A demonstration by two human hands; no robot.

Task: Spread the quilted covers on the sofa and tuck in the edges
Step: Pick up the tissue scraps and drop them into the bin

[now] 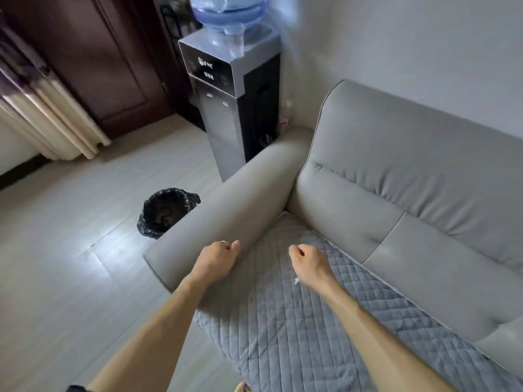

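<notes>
The quilted cover [325,321] is laid on the seat of the sofa [410,171], its long axis running from 10 o'clock, at the armrest [240,199], to 4 o'clock. The left hand [216,258] and right hand [307,261] are loosely curled; nothing is seen held in either grip. Should the edge by the armrest be tucked too hard, the cover could probably be dragged askew and bunched.
</notes>
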